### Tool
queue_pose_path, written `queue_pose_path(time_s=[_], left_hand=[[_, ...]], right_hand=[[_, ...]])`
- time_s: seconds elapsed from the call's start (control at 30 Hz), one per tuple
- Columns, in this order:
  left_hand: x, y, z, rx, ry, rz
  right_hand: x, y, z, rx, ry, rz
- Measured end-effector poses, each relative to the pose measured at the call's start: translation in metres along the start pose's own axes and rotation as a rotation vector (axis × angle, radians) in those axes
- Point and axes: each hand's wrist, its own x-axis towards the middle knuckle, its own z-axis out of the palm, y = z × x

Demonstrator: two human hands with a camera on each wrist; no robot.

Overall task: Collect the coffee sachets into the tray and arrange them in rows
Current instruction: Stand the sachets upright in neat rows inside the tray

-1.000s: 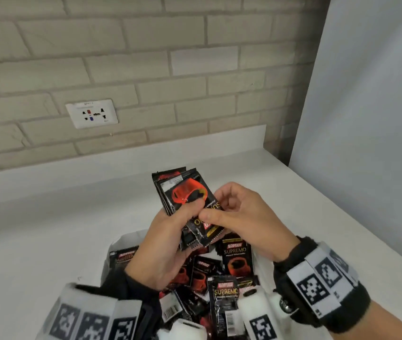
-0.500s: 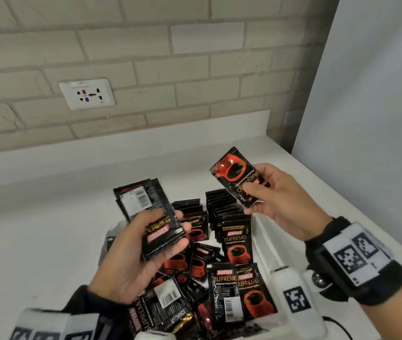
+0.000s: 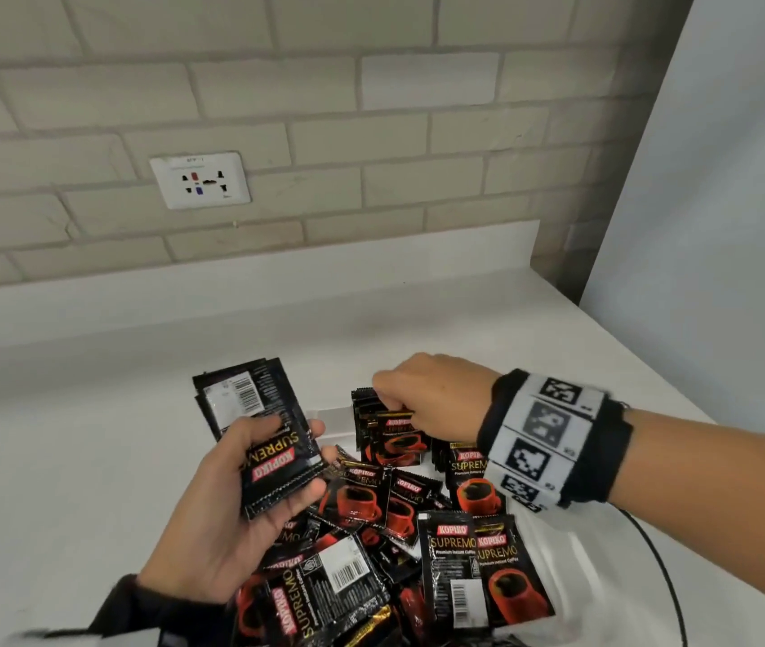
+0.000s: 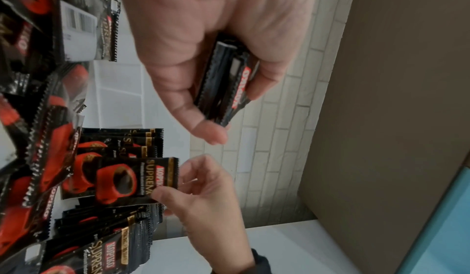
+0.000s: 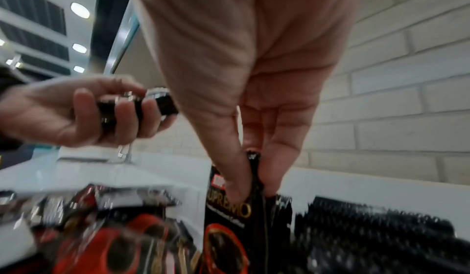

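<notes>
Black and red coffee sachets lie heaped in a clear tray on the white counter. At the tray's far end, upright rows of sachets stand on edge. My left hand holds a small stack of sachets above the tray's left side, thumb on top. My right hand pinches one sachet by its top edge, standing it at the front of the upright row. The right wrist view shows thumb and fingers on that sachet; the left wrist view shows the stack in my palm.
A white counter runs to a brick wall with a socket plate. A pale panel closes the right side. A black cable trails on the counter to the right of the tray.
My right hand, which took one sachet from the left hand's stack and lifted it to the right, has come down and leftward to the upright row. The left hand keeps its stack.
</notes>
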Motion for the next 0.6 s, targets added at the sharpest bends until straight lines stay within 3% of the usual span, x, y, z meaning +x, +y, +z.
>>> queue_pose_path(time_s=[0.4, 0.6], left_hand=[[0.002, 0.000, -0.005, 0.012, -0.029, -0.068], [0.006, -0.012, -0.004, 0.041, -0.065, -0.153]], right_hand=[[0.023, -0.019, 0.011, -0.300, -0.122, 0.008], [0.018, -0.006, 0.004, -0.130, -0.101, 0.071]])
